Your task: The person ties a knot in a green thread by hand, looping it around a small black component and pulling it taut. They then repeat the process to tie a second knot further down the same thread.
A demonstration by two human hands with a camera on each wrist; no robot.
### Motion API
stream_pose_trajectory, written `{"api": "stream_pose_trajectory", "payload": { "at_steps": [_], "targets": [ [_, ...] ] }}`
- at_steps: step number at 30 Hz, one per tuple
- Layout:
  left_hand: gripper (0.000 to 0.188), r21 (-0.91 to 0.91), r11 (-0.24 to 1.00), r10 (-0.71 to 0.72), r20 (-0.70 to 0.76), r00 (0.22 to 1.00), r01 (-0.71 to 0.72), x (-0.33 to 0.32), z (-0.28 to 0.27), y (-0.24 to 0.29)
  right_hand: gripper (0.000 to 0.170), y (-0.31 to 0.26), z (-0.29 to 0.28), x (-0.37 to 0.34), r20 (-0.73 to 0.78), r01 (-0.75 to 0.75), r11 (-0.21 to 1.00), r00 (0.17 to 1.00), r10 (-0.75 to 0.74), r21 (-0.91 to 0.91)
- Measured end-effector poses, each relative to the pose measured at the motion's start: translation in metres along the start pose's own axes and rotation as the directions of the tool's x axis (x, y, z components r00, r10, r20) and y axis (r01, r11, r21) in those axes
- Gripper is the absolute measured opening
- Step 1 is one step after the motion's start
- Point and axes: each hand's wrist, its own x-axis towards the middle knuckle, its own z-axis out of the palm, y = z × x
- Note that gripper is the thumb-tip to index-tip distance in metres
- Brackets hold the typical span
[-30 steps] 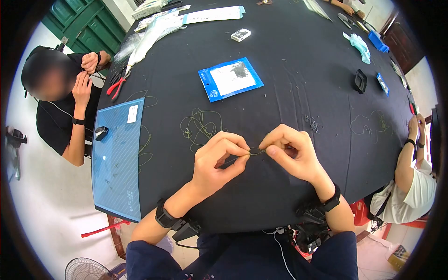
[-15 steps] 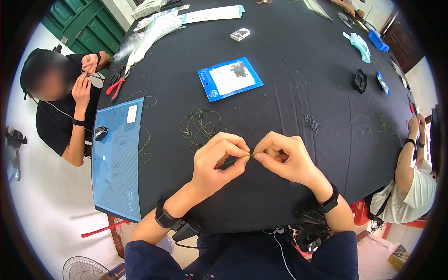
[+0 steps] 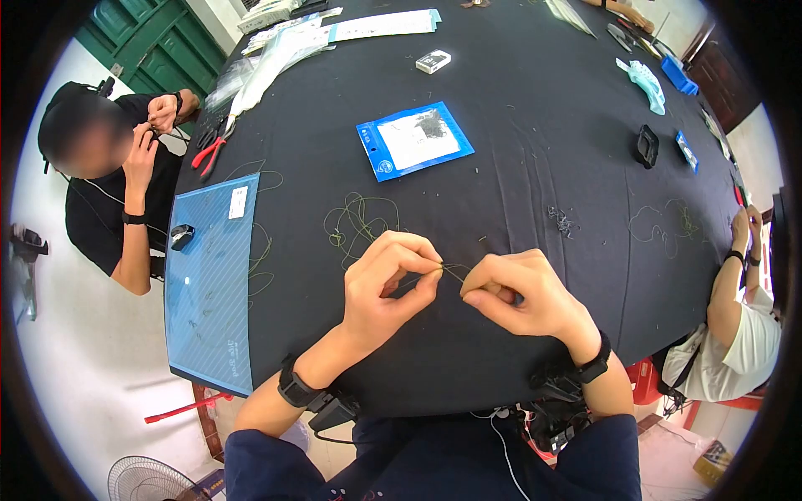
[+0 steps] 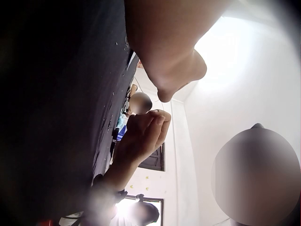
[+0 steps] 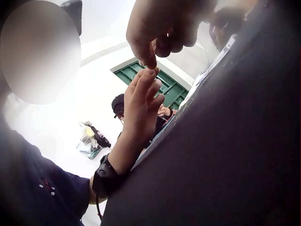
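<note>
Thin green cord (image 3: pixel 452 266) spans the small gap between the two hands in the head view. The left hand (image 3: pixel 383 285) pinches it between thumb and forefinger. Lower and to the right, the right hand (image 3: pixel 535 299) has thumb and forefinger together on the cord's other side, its remaining fingers curled. Beyond the left hand, a loose tangle of green cord (image 3: pixel 357 224) lies on the black table. The left wrist view has the left hand (image 4: pixel 171 52) above the right hand (image 4: pixel 143 134); the right wrist view has the right hand (image 5: pixel 162 28) close over the left (image 5: pixel 140 103).
Ahead on the table (image 3: pixel 468 367) lie a blue-and-white packet (image 3: pixel 418 140) and a small white box (image 3: pixel 433 61). At left are a blue mat (image 3: pixel 209 292), a black clip-like object (image 3: pixel 181 237) and red pliers (image 3: pixel 210 156). Dark scraps (image 3: pixel 561 221) lie at right. People sit at both sides.
The right hand came in to the left fingertips, then drew back right and slightly down, so cord shows between them again. The left hand has barely shifted and keeps its pinch.
</note>
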Motion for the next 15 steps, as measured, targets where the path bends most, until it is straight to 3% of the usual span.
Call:
{"api": "stream_pose_trajectory", "payload": {
  "at_steps": [6,10,12,14,15],
  "targets": [
    [0.017,0.043,0.999,0.029,0.037,0.999,-0.030,0.0014,-0.0015,0.0030,0.006,-0.0018,-0.0007,0.0018,0.010,0.090,0.996,0.996,-0.090,0.006],
    [0.016,0.071,0.996,0.049,0.062,0.997,-0.053,0.0011,-0.0021,0.0031,0.005,-0.0022,-0.0017,0.0012,-0.109,0.053,0.999,0.993,-0.052,0.009],
    [0.017,-0.042,0.999,0.027,0.101,0.995,-0.023,-0.0003,-0.0014,0.0031,0.005,-0.0037,-0.0041,0.0019,-0.200,-0.021,1.000,0.980,0.022,0.007],
    [0.016,-0.215,0.976,0.017,0.119,0.993,0.009,-0.0010,0.0031,0.0022,0.005,-0.0018,-0.0039,0.0033,-0.172,-0.121,0.992,0.978,0.114,-0.028],
    [0.015,-0.246,0.965,-0.060,0.147,0.987,0.096,-0.0022,0.0017,0.0039,0.005,-0.0004,-0.0031,0.0037,-0.160,-0.169,0.984,0.974,0.160,-0.046]
  ]
}}
